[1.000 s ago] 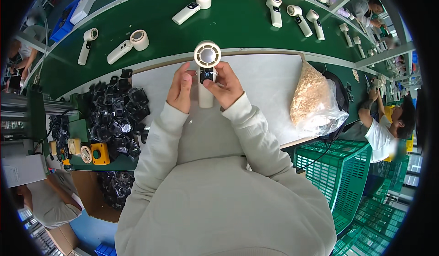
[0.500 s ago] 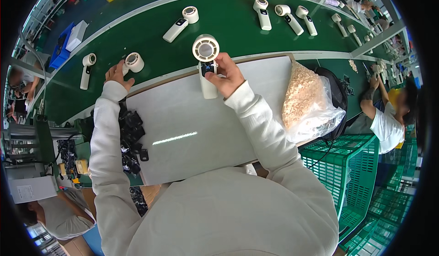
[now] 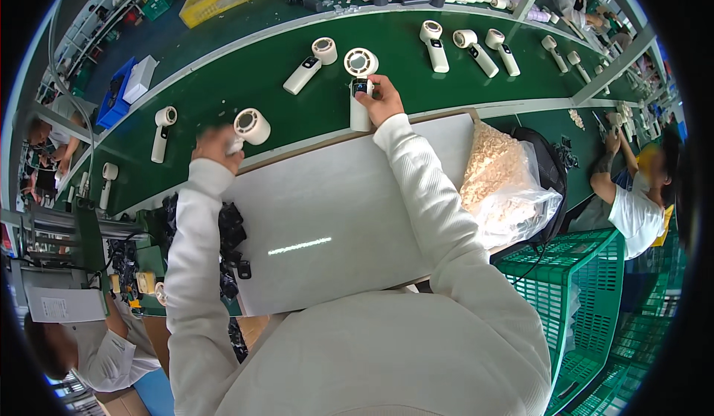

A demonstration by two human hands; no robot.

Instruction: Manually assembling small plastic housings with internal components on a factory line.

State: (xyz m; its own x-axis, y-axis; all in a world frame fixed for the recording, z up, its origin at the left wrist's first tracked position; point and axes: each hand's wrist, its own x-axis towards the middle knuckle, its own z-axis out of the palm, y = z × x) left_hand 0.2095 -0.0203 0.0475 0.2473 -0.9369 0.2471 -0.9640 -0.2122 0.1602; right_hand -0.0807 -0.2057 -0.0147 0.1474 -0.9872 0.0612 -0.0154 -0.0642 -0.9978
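Observation:
My right hand (image 3: pixel 384 102) grips a white handheld fan (image 3: pixel 361 111) by its handle. The fan is at the inner edge of the green belt, its round head pointing away from me. My left hand (image 3: pixel 216 150), smeared by motion, closes round the handle of a second white handheld fan (image 3: pixel 252 126). That handle is mostly hidden by the fingers, while the fan's round head shows to the right of them. Beyond and between my hands, another handheld fan (image 3: pixel 303 74) lies on the belt (image 3: pixel 275 107).
In front of me is a white work board (image 3: pixel 335 200). Black parts (image 3: pixel 232 226) lie along its left side. A clear bag of small beige pieces (image 3: pixel 487 163) is at its right, above a green crate (image 3: pixel 550 282). More fans (image 3: pixel 163 133) lie along the belt. Co-workers sit on both sides.
The view has shifted. My right hand has moved the fan forward, off the board's middle to the belt side. My left hand has drawn its fan slightly right, toward me.

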